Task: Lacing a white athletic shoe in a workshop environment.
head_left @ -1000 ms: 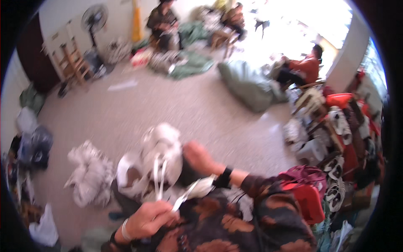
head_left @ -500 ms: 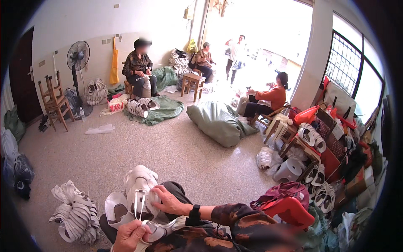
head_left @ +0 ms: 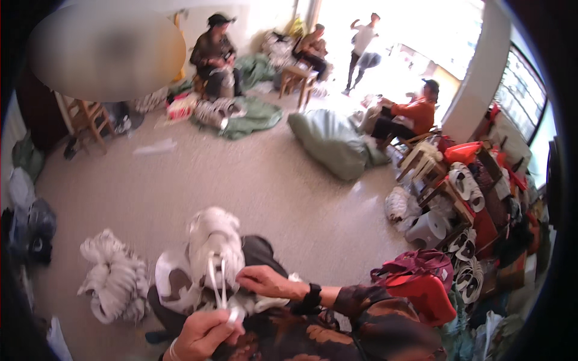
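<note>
A stack of white shoe uppers [head_left: 215, 236] rests at my lap, pointing away from me. Two strands of white shoelace [head_left: 218, 283] run from the front upper down to my left hand [head_left: 211, 333]. That hand is closed round the lace ends, with a white bit showing at its fingers. My right hand [head_left: 268, 281] is just right of the stack, its fingers curled together; whatever they may hold is too blurred to make out. Another white upper [head_left: 174, 274] lies against the left side of the stack. Pale material hangs below my right wrist, partly hidden.
On the floor to the left lies a bundle of white uppers [head_left: 113, 278]. A red stool [head_left: 421, 298] with a maroon cloth bag [head_left: 415, 268] stands at my right. Ahead is a large green sack [head_left: 331, 143]. Several people sit working farther off; wooden furniture and heaped goods line the right.
My right hand has come off the upper toward me, its fingers drawn in from spread. The left hand still grips the lace. My view has tilted and shifted.
</note>
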The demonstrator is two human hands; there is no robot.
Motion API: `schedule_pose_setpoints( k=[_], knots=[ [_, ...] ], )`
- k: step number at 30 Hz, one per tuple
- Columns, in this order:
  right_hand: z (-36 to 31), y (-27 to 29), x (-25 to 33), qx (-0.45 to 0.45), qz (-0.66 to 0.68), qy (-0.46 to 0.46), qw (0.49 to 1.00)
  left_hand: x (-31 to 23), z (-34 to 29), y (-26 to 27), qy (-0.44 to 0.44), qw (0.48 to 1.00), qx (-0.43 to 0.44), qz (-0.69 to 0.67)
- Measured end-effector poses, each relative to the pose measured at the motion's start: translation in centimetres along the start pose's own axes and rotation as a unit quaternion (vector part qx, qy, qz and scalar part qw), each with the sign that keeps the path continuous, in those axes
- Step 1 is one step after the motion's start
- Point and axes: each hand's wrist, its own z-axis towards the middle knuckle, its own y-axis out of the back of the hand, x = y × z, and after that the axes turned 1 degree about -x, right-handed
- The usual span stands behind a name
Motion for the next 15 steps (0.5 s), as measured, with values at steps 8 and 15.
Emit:
schedule_pose_setpoints(
  k=[8, 15],
  knots=[
    [0.6, -2.7, 0.8, 0.091, 0.11, -0.087, 0.986, 0.8, 0.9, 0.6, -0.025, 0.998, 0.065, -0.002],
    [2.1, -3.1, 0.6, 0.108, 0.36, -0.178, 0.909, 1.7, 0.6, 0.9, -0.036, 0.994, 0.098, -0.03]
  ],
)
